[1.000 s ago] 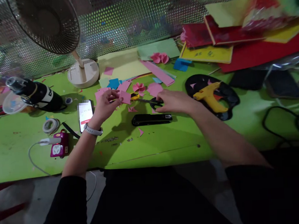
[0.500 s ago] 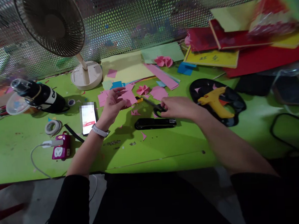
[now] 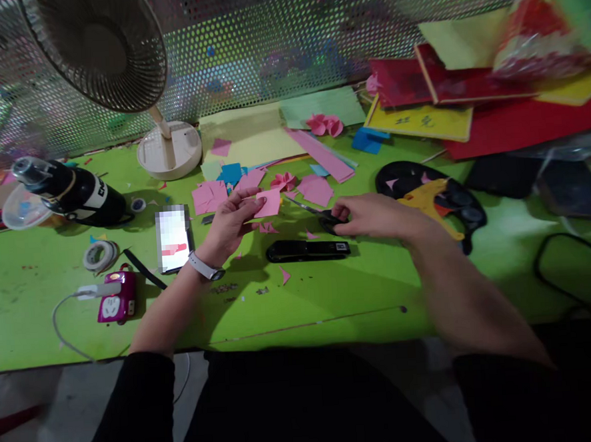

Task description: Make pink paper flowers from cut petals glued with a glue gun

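Between the thumb and fingers of my left hand (image 3: 231, 223) is a square of pink paper (image 3: 269, 204). My right hand (image 3: 358, 216) grips the black handles of a pair of scissors (image 3: 307, 207), whose blades point left toward the paper without touching it. A black stapler (image 3: 307, 250) lies on the green table just below both hands. Behind them rest a folded pink paper flower (image 3: 284, 181), a pink sheet with cut corners (image 3: 316, 190) and a stack of pink squares (image 3: 210, 197). Small pink scraps (image 3: 268, 228) are scattered around.
On the left stand a fan (image 3: 168, 152), a black bottle (image 3: 91, 193), a phone (image 3: 173, 238), a tape roll (image 3: 100, 255) and a purple socket adapter (image 3: 117, 296). A yellow glue gun (image 3: 432, 202) lies on a black palette at right, with red and yellow paper packs (image 3: 419, 117) behind.
My left hand has lifted a pink square off the pile and brought it slightly right and nearer me. The scissors in my right hand have shifted a little to the right.
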Demonstrator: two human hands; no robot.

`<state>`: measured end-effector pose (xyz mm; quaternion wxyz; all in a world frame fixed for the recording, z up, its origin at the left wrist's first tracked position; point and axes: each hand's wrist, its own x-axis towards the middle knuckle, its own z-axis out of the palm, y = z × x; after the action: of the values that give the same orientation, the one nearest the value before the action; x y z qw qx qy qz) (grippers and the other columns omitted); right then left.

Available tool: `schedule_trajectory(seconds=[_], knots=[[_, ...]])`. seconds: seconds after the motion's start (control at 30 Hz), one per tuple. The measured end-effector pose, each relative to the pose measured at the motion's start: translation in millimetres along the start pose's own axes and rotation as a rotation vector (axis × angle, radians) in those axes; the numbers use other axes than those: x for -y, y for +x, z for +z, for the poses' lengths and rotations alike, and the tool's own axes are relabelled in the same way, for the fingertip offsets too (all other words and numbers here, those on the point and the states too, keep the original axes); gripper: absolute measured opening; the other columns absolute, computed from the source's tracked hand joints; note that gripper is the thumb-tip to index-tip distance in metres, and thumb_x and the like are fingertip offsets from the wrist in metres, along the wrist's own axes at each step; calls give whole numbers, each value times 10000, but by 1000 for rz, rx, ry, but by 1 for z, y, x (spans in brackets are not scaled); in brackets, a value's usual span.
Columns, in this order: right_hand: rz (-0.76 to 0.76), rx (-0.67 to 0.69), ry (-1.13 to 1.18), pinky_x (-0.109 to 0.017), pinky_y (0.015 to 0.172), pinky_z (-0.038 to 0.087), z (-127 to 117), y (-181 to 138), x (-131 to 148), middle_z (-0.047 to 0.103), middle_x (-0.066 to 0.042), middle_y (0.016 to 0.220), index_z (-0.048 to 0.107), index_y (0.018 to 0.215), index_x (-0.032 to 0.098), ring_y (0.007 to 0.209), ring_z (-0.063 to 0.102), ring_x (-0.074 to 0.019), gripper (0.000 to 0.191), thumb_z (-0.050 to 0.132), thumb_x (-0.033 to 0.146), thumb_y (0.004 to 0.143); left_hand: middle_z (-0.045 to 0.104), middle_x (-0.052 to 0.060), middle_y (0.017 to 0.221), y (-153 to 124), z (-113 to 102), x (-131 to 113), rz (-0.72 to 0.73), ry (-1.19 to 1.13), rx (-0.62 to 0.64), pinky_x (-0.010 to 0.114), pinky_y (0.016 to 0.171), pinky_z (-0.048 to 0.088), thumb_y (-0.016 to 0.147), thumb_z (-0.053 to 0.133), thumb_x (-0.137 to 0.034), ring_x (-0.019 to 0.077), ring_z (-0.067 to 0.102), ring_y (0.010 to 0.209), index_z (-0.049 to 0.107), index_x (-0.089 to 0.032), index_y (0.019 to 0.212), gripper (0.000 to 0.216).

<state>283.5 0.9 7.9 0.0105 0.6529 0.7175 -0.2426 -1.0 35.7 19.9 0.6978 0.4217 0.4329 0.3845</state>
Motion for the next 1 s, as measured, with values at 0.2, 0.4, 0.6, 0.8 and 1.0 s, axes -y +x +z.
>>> schedule_trajectory(seconds=[0.2, 0.4, 0.6, 0.8, 1.0], knots=[[-39, -21, 779, -303, 613, 517, 5, 3, -1, 669, -50, 785, 594, 856, 194, 673, 623, -162, 215, 748, 202, 706, 730, 15, 912, -3, 8, -2, -63, -119, -64, 165, 500, 474, 804, 736, -133, 78, 676, 670, 634, -239, 1187, 410], [-57, 3, 1171, -282, 637, 572, 2, -7, 27, 688, -40, 782, 629, 858, 183, 705, 648, -156, 381, 891, 285, 601, 737, 0, 899, -6, 12, -1, -27, -212, -80, 232, 756, 576, 793, 736, -120, 115, 711, 875, 664, -223, 1100, 332], [-180, -252, 1359, -310, 813, 601, 12, -13, 52, 703, -9, 938, 602, 975, 251, 869, 698, -175, 455, 890, 332, 632, 744, -24, 864, -15, 22, 3, -27, -198, -16, 303, 824, 580, 758, 785, -189, 140, 728, 878, 655, -226, 1039, 312], [-255, -460, 1286, -338, 771, 611, 18, -14, 73, 674, -2, 982, 560, 997, 248, 822, 693, -163, 461, 858, 301, 650, 739, -28, 806, -19, 29, 6, 74, -219, -7, 199, 667, 506, 679, 848, -223, 92, 700, 749, 677, -195, 992, 358], [-289, -543, 1262, -316, 756, 594, 15, -15, 84, 680, 12, 974, 542, 952, 263, 803, 699, -158, 435, 848, 276, 644, 735, -17, 850, -25, 31, 3, 45, -140, 40, 202, 648, 492, 668, 864, -307, 114, 712, 790, 664, -195, 997, 401]])
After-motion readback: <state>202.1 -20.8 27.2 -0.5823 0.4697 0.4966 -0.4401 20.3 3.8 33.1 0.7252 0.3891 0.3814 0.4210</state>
